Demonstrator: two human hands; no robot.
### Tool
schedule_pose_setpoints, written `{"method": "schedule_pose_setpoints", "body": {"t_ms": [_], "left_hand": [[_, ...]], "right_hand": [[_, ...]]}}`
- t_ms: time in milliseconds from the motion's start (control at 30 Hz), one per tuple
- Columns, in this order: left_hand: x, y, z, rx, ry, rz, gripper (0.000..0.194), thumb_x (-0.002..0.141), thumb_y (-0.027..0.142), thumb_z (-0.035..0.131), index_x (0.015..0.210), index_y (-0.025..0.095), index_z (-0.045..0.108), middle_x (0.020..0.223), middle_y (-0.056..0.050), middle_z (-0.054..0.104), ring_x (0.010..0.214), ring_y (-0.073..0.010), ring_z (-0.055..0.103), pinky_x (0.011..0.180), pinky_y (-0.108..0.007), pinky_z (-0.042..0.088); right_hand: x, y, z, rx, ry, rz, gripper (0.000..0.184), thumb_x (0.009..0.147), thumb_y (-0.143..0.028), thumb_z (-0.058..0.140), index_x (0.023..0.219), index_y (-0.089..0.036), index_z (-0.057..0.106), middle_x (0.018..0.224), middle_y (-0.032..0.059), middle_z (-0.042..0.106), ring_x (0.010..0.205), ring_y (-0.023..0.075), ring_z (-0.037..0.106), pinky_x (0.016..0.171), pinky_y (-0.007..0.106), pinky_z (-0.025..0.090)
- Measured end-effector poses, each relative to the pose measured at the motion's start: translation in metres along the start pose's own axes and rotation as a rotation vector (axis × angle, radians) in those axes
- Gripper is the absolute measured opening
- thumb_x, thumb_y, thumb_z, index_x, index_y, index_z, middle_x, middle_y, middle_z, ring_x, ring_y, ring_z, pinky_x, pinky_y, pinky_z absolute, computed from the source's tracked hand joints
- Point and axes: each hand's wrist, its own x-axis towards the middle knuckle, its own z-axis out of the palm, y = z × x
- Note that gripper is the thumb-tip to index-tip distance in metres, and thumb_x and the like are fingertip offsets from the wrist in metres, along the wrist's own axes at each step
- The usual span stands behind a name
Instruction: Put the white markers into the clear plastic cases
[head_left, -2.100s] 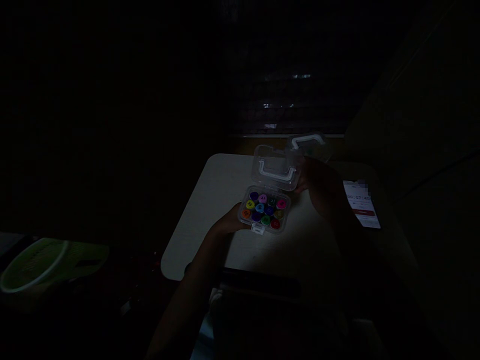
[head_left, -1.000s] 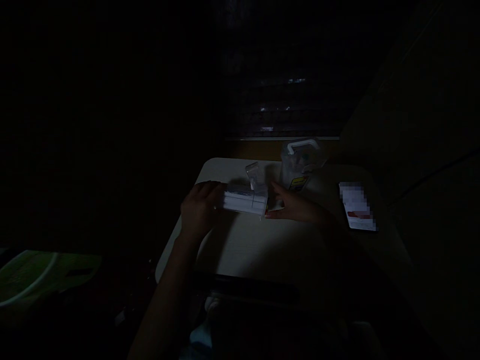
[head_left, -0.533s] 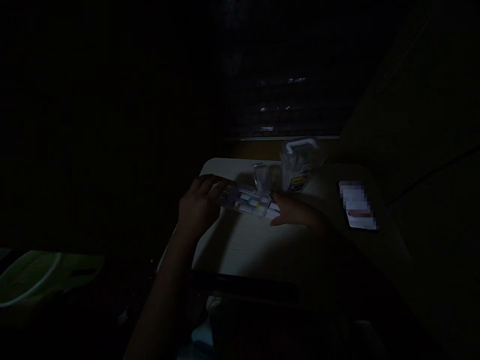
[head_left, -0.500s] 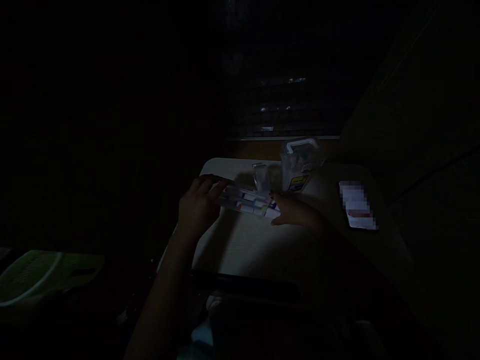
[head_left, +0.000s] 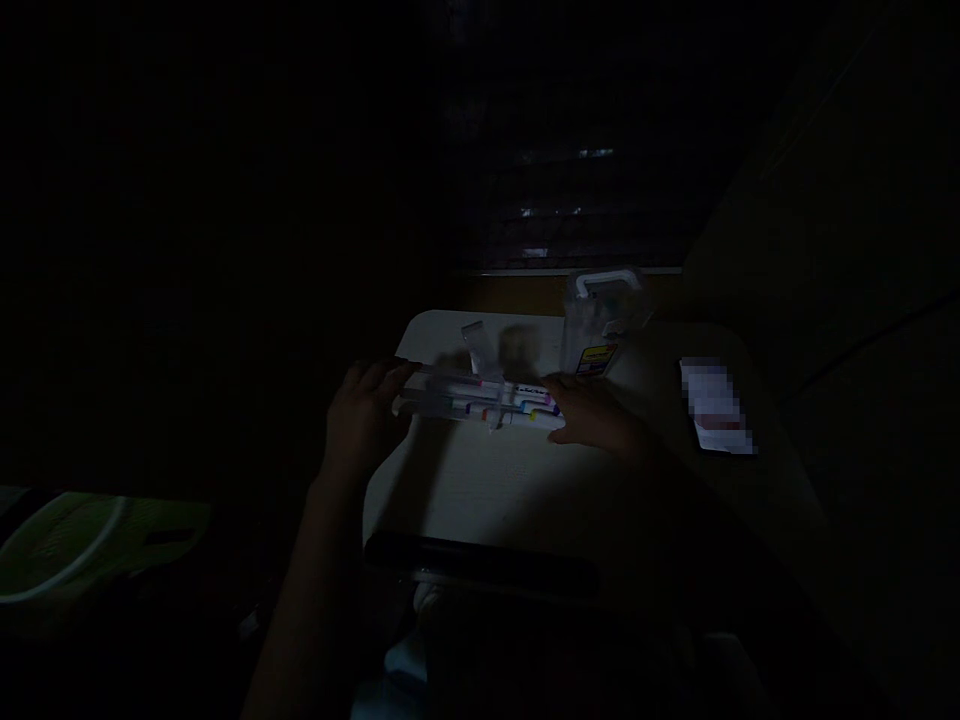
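Observation:
My left hand is closed round the left end of a clear plastic case, whose lid flap stands up at its open end. Several white markers with coloured bands lie partly inside the case and stick out to the right. My right hand grips the protruding ends of these markers between thumb and fingers. Both hands hold the case and markers level above the pale table. How many markers the right fingers cover is hidden.
Behind my right hand stands a clear plastic container with a white handle and a yellow label. A lit phone lies on the right of the white table. A green item is at the lower left. The room is very dark.
My left hand has moved left with the clear case, while my right hand stays nearly in place. More of the markers' length now shows outside the case.

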Motion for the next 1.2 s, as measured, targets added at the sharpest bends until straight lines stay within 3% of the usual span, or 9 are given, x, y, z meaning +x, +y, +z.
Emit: {"method": "schedule_pose_setpoints", "body": {"t_ms": [100,167,400,533,800,900,1033,1200], "left_hand": [[-0.003,-0.003,0.002,-0.02,0.006,-0.027,0.048,0.079,0.021,0.056,0.127,0.024,0.059,0.125,-0.01,0.062,0.119,-0.0317,0.053,0.096,-0.045,0.05],[-0.005,-0.008,0.004,-0.011,0.012,-0.042,0.047,0.081,0.023,0.055,0.127,0.023,0.059,0.125,-0.012,0.062,0.119,-0.0322,0.053,0.096,-0.046,0.05],[-0.012,-0.022,0.004,0.04,0.005,-0.088,0.047,0.081,0.023,0.056,0.127,0.019,0.059,0.126,-0.016,0.061,0.118,-0.0356,0.053,0.095,-0.05,0.051],[-0.009,-0.014,0.002,0.002,0.015,-0.07,0.047,0.08,0.019,0.055,0.127,0.017,0.059,0.126,-0.016,0.061,0.12,-0.0353,0.052,0.098,-0.049,0.049],[-0.003,-0.011,-0.006,0.04,0.06,-0.027,0.048,0.079,0.015,0.051,0.126,0.021,0.057,0.131,-0.012,0.058,0.127,-0.0336,0.049,0.106,-0.051,0.045],[-0.003,-0.009,-0.006,0.02,0.052,-0.019,0.05,0.078,0.013,0.05,0.126,0.022,0.058,0.132,-0.013,0.058,0.128,-0.0344,0.048,0.105,-0.051,0.045],[-0.002,-0.007,-0.005,-0.018,0.066,-0.001,0.049,0.078,0.008,0.049,0.124,0.022,0.059,0.133,-0.012,0.058,0.131,-0.0333,0.047,0.108,-0.053,0.043],[0.0,-0.007,-0.011,0.065,0.08,0.017,0.043,0.084,0.012,0.049,0.125,0.02,0.057,0.133,-0.01,0.056,0.132,-0.0316,0.046,0.112,-0.052,0.039]], "right_hand": [[0.003,0.0,0.006,0.025,0.015,-0.033,0.097,0.069,-0.035,0.079,0.15,-0.01,0.03,0.148,0.0211,0.042,0.134,0.0351,0.043,0.11,0.047,0.036],[0.005,0.0,0.008,0.052,0.019,-0.058,0.101,0.07,-0.037,0.079,0.152,-0.011,0.026,0.151,0.021,0.038,0.138,0.0347,0.039,0.112,0.047,0.035],[0.004,0.004,0.005,0.071,0.01,-0.072,0.086,0.071,-0.024,0.078,0.145,-0.012,0.037,0.144,0.0177,0.047,0.132,0.0309,0.047,0.109,0.043,0.04],[0.005,0.0,0.01,0.025,0.057,-0.09,0.093,0.07,-0.03,0.08,0.148,-0.014,0.033,0.149,0.0191,0.041,0.136,0.0334,0.042,0.111,0.048,0.036],[0.003,-0.002,0.009,-0.012,0.065,-0.085,0.087,0.072,-0.029,0.078,0.146,-0.014,0.036,0.144,0.0175,0.046,0.132,0.0333,0.044,0.106,0.049,0.039],[0.004,-0.005,0.011,-0.023,0.085,-0.106,0.093,0.073,-0.037,0.078,0.15,-0.017,0.031,0.15,0.0173,0.039,0.138,0.0351,0.036,0.108,0.051,0.037],[0.007,-0.008,0.014,-0.053,0.062,-0.148,0.068,0.085,-0.041,0.065,0.147,-0.028,0.04,0.157,0.0148,0.028,0.144,0.0369,0.027,0.111,0.055,0.031],[0.006,-0.008,0.009,-0.072,0.085,-0.128,0.051,0.09,-0.033,0.058,0.14,-0.028,0.051,0.151,0.0134,0.04,0.138,0.0335,0.038,0.108,0.053,0.035]]}}
